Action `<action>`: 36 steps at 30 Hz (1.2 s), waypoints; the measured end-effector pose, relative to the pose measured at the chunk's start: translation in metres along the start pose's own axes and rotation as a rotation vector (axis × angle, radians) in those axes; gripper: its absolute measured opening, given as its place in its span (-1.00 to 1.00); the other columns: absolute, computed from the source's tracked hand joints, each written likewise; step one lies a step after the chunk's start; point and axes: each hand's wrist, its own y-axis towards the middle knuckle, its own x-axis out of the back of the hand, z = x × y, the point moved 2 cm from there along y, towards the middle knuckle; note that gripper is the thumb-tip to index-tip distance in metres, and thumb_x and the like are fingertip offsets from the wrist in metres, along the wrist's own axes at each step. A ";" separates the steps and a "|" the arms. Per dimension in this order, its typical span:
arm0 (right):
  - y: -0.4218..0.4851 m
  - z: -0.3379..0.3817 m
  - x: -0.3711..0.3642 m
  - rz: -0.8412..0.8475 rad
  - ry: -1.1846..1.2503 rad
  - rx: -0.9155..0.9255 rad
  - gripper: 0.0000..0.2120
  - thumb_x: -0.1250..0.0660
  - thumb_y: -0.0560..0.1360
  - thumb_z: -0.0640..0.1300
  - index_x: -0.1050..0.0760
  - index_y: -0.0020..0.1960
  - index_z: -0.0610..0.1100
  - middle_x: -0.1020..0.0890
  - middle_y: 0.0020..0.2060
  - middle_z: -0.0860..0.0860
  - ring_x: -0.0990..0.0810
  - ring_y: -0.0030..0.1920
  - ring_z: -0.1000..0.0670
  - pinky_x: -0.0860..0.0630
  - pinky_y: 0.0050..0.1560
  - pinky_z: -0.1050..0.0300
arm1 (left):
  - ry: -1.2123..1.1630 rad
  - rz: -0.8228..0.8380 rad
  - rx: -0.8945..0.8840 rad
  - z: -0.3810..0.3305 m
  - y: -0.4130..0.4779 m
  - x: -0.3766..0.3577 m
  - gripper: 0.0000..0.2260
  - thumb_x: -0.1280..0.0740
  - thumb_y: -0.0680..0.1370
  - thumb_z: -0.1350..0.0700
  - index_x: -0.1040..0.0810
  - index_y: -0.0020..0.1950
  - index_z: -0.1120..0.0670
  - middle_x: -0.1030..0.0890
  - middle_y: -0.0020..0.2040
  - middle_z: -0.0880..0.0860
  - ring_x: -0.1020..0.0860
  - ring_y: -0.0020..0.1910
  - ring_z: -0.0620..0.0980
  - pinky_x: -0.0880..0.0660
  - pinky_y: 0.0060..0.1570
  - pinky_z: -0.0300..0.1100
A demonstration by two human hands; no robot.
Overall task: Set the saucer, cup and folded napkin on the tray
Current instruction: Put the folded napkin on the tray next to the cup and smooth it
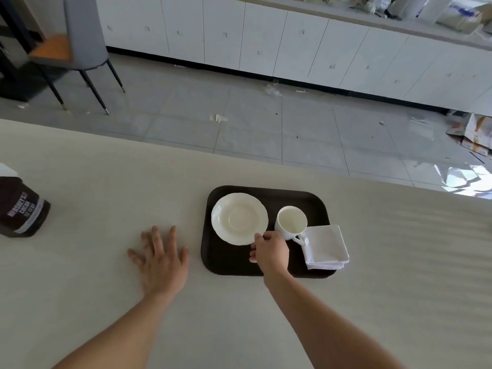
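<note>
The big pale table (106, 262) carries everything here, and the dark tray (231, 265) sits on it towards its far edge. All three pieces are on the tray: the saucer (239, 218) at its left, the cup (291, 219) upright just right of it, and the folded napkin (326, 247) at the right rim. That napkin is the first worry. It overhangs the tray's right edge, so if the tray is lifted or jolted it could well slide off onto the table.

The right hand (271, 253) hovers low over the tray's near side, loosely curled, fingertips touching the saucer's near rim; whether it actually pinches that rim I cannot tell. A push from there could drive the saucer into the cup, which stands very close by. The cup's handle points towards the napkin and the wrist, so a careless pull-back could catch it and tip the cup.

The left hand (159, 262) lies flat and spread on the table, left of the tray, holding nothing and apart from it.

Around the scene: a dark cocoa tub (22, 211) lies tilted at the far left of the table, well apart from the tray, no obstacle. Beyond the table, tiled floor, white cabinets and a chair, none in the way. Nothing blocks either hand.
</note>
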 end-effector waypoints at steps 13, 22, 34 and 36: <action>0.020 -0.007 -0.016 -0.065 0.310 -0.132 -0.88 -0.33 0.59 -0.24 -0.55 -0.05 -0.03 -0.72 -0.29 -0.07 -0.73 -0.38 0.02 -0.68 -0.20 0.09 | -0.034 -0.045 0.038 0.002 0.002 -0.002 -0.45 -0.26 0.51 -0.16 -0.30 0.49 -0.08 -0.25 0.52 0.18 -0.10 0.52 0.22 -0.02 0.39 0.37; 0.027 -0.002 -0.022 -0.057 0.358 -0.114 -0.89 -0.34 0.59 -0.20 -0.54 0.07 -0.03 -0.72 -0.25 -0.06 -0.74 -0.35 0.03 -0.66 -0.24 0.14 | -0.027 -0.067 0.036 0.002 0.002 -0.002 -0.43 -0.06 0.49 -0.22 -0.30 0.48 -0.08 -0.27 0.51 0.17 -0.12 0.52 0.22 -0.03 0.39 0.37; 0.034 -0.010 -0.023 -0.011 0.428 -0.106 -0.76 -0.40 0.56 -0.23 -0.55 0.21 -0.06 -0.73 -0.18 -0.06 -0.75 -0.28 0.02 -0.70 -0.11 0.06 | -0.020 -0.059 0.047 0.002 0.002 -0.001 -0.37 -0.02 0.47 -0.32 -0.27 0.49 -0.10 -0.23 0.53 0.14 -0.08 0.53 0.18 0.01 0.41 0.32; 0.034 -0.010 -0.023 -0.003 0.441 -0.105 -0.76 -0.41 0.55 -0.24 -0.56 0.19 -0.06 -0.73 -0.16 -0.06 -0.75 -0.28 0.02 -0.70 -0.13 0.09 | -0.007 -0.049 0.054 0.002 0.002 -0.002 -0.36 -0.02 0.47 -0.33 -0.26 0.50 -0.12 -0.21 0.54 0.12 -0.06 0.54 0.17 0.02 0.42 0.32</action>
